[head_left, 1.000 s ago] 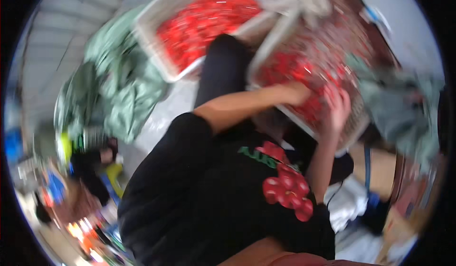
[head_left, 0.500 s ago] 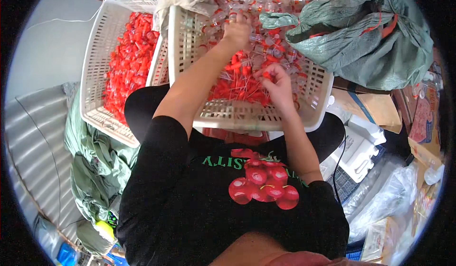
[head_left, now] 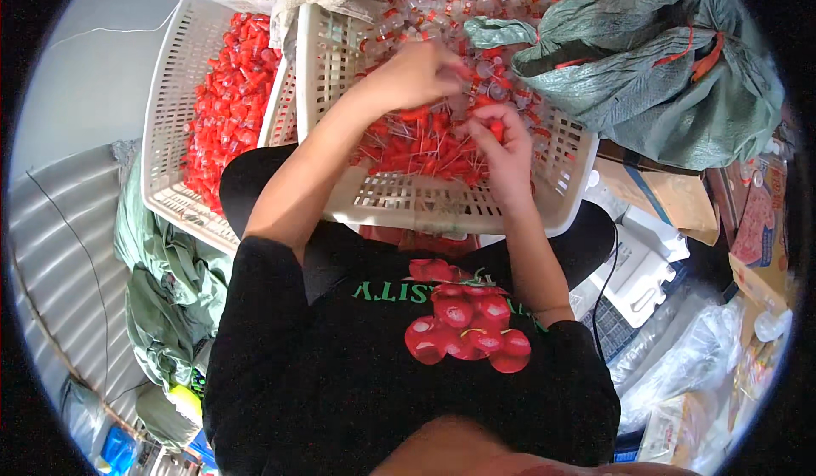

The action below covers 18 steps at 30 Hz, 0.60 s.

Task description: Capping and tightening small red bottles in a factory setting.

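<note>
Both hands moved nearer together in the white basket [head_left: 442, 208] of red pins [head_left: 425, 149]; left hand [head_left: 416, 75] and right hand [head_left: 501, 149] pinched pins, beside a second basket [head_left: 170, 195] of red caps [head_left: 225, 93].

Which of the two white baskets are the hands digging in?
The basket on the right, resting on the lap. Both hands, left and right, are inside it among red pieces with thin stems. The other basket, beside it, holds only red pieces.

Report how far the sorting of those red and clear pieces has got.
Done, apparently: the left basket holds a thick layer of red pieces. In hand: left hand and right hand work together over the lap basket. Left: a deep mix of red stemmed parts and clear caps.
</note>
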### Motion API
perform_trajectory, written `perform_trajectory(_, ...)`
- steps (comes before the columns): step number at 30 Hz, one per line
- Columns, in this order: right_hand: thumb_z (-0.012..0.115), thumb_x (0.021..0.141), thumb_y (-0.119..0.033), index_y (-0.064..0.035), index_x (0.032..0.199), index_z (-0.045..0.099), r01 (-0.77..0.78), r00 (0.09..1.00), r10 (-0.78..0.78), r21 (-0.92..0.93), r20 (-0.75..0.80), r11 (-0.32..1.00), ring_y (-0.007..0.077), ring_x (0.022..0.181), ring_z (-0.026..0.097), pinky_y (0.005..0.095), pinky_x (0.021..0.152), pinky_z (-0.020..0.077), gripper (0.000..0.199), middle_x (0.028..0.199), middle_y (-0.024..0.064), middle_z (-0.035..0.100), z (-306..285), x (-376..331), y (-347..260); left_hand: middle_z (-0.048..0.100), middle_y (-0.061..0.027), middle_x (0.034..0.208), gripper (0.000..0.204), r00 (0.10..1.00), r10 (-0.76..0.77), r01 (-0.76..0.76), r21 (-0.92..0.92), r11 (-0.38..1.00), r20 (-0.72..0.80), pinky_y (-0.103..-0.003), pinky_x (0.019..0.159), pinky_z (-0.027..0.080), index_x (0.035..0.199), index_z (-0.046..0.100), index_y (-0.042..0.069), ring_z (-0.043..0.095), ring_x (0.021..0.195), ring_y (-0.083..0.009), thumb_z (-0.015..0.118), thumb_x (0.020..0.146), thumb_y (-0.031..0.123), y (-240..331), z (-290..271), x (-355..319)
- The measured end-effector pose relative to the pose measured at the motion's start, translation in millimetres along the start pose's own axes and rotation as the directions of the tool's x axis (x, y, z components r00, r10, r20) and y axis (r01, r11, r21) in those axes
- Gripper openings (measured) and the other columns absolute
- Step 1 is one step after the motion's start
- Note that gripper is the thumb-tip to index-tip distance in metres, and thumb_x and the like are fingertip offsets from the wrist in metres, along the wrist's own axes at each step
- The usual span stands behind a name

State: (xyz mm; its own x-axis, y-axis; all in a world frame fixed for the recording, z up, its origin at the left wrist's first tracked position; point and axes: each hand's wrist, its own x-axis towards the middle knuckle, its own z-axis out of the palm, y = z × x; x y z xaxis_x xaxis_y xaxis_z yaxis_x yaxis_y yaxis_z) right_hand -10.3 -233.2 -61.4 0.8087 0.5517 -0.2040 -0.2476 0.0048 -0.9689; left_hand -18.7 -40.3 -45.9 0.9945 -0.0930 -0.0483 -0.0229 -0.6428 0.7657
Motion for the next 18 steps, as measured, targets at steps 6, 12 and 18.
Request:
perform_trajectory(6,0.057,0.077,0.0,-0.0038,0.089,0.051,0.075,0.997,-0.075,0.064,-0.007,0.995,0.0052,0.066,0.055,0.0168,0.053,0.0386,0.013,0.074,0.0021,0.057,34.5,1.1,-41.0,0.058,-0.0053,0.093,0.031,0.963,-0.185,-0.004,-0.695,0.719,-0.197,-0.025,0.072,0.044,0.11,0.053,0.004,0.053,0.085,-0.0103,0.055,0.08,0.013,60.5,4.9,-35.7)
perform_trajectory(12,0.054,0.079,-0.002,-0.0032,0.092,0.051,0.169,0.978,-0.172,0.032,0.119,0.985,0.0057,0.06,0.051,0.0167,0.052,0.0379,0.013,0.074,0.0028,0.057,41.9,5.7,-49.9,0.055,-0.0036,0.097,0.036,0.992,-0.114,0.013,-0.835,0.549,-0.059,-0.024,0.073,0.043,0.116,0.047,0.005,0.051,0.088,-0.0094,0.054,0.082,0.009,41.8,-28.6,-32.3)
perform_trajectory(18,0.052,0.08,-0.001,-0.0029,0.099,0.052,0.139,0.984,-0.133,-0.046,0.117,0.989,0.0064,0.058,0.046,0.0175,0.052,0.0356,0.019,0.075,0.0057,0.057,49.7,26.8,-52.1,0.057,-0.0045,0.098,0.039,0.848,-0.233,-0.124,-0.606,0.786,-0.476,-0.024,0.074,0.044,0.113,0.048,0.003,0.053,0.088,-0.0097,0.059,0.076,0.001,3.4,-54.4,-3.8)
